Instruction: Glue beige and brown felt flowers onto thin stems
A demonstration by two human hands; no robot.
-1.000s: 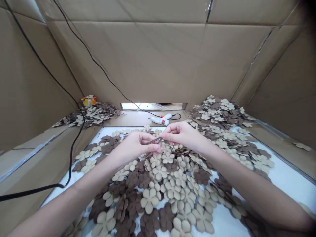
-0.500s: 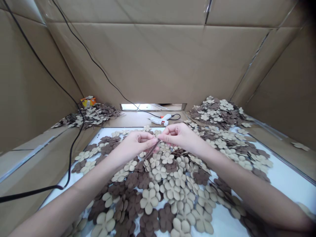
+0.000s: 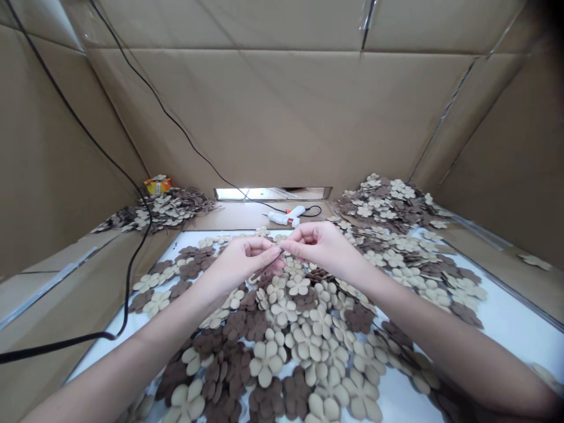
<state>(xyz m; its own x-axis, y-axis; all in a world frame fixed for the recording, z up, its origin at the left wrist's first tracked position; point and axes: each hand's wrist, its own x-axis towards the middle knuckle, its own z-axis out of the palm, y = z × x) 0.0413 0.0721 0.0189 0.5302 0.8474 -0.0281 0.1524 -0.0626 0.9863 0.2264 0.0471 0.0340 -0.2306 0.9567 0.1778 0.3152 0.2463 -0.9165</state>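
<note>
My left hand point(image 3: 251, 257) and my right hand point(image 3: 315, 242) meet above the middle of the table, both closed in a pinch with fingertips almost touching. Between them is a thin brown cord point(image 3: 269, 265), whose loose part trails down and left beneath my left fingers. The exact point where my right fingertips grip it is too small to make out. Many flower-shaped cutouts point(image 3: 267, 359) lie below and around the hands, some beige and some dark brown, overlapping one another on the white table surface point(image 3: 522, 332).
Behind the hands lies a white glue gun point(image 3: 282, 218) with its black cable point(image 3: 174, 120) running up left. Cutouts are heaped at the back right point(image 3: 392, 202) and back left point(image 3: 170, 208), beside an orange packet point(image 3: 157, 185). Cardboard walls point(image 3: 273, 117) enclose the table.
The brown cord between my hands shows less than before, lying closer under the left fingers. Both hands stay nearly in place; the view has tipped up slightly.
</note>
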